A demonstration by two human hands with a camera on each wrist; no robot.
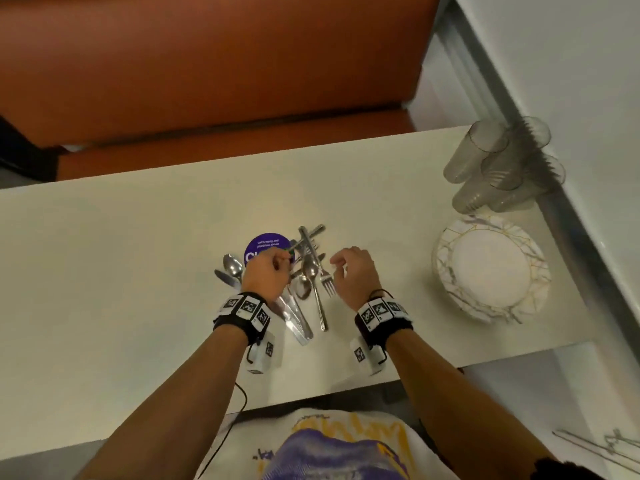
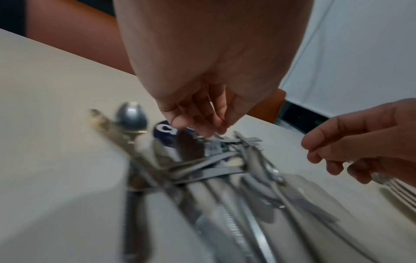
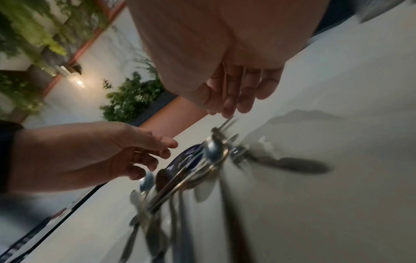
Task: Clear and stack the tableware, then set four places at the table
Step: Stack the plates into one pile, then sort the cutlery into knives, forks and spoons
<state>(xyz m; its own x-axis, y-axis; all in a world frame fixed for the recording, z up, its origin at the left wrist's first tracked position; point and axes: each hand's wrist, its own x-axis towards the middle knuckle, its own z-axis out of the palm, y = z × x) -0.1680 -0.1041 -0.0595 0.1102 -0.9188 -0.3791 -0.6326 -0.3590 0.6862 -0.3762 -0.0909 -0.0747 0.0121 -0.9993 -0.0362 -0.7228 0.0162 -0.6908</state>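
both hands hover over the cutlery pile (image 1: 308, 275): left grip (image 1: 266, 275) pinches one piece, right grip (image 1: 353, 275) loosely curled, empty.

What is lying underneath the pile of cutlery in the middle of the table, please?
A round purple sticker on the table shows under the cutlery pile. The left hand and cutlery cover most of its white lettering.

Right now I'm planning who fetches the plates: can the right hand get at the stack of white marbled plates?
Probably yes. The right hand holds nothing and hovers beside the cutlery pile; only bare table lies between it and the stack of white marbled plates.
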